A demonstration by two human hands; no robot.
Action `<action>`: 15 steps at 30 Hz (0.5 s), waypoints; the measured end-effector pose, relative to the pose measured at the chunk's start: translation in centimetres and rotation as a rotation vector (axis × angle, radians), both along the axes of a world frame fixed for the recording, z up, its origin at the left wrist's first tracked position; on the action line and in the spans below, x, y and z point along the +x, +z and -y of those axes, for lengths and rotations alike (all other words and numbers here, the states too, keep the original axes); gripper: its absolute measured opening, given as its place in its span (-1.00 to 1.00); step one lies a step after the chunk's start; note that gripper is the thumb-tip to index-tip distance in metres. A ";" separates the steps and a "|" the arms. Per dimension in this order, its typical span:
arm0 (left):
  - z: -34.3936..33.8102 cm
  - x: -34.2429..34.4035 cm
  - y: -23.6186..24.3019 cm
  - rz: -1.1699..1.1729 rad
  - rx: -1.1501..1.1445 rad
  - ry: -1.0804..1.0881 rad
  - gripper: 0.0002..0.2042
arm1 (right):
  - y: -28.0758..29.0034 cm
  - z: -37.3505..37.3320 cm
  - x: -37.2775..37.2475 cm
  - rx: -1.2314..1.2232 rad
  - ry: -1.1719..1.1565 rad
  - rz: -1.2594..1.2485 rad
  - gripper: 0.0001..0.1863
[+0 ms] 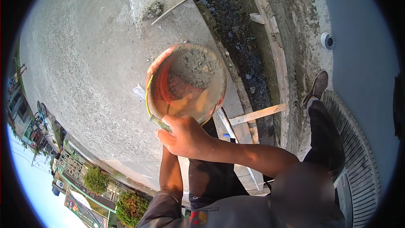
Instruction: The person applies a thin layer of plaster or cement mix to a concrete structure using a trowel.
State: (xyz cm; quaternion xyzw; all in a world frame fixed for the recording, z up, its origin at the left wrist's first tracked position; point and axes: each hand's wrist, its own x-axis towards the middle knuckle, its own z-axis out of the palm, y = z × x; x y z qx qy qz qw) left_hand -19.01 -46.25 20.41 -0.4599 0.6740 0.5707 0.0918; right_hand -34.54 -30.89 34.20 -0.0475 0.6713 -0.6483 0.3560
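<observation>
An orange bucket (157, 68), its inside caked with wet grey mortar (194, 65), is tilted so that its mouth faces me. A yellow handle (148, 97) with a green grip (161, 123) runs along the bucket's left side. My right hand (185, 137) is closed round this grip at the near rim. My left forearm (171, 171) reaches up behind my right hand. The left hand's fingers are hidden there, so I cannot tell what they hold.
Pale concrete pavement (88, 76) spreads to the left. On the right runs a wet, dark ditch (240, 38) with timber boards (274, 46) along it and a wooden crosspiece (259, 114). A white pipe end (327, 41) sticks out beyond. My shoe (318, 85) stands beside the ditch.
</observation>
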 end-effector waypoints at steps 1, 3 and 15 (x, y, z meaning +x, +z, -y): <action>2.1 2.0 0.6 0.026 0.016 0.031 -0.57 | -1.2 1.9 1.4 0.008 -0.016 0.046 -0.72; 4.1 5.0 0.7 0.095 0.029 0.092 -0.57 | -4.3 5.7 4.0 0.076 -0.018 0.061 -0.76; 13.0 0.4 -4.9 -0.068 0.376 0.606 -0.46 | -19.7 17.2 12.0 0.166 0.217 0.185 -0.68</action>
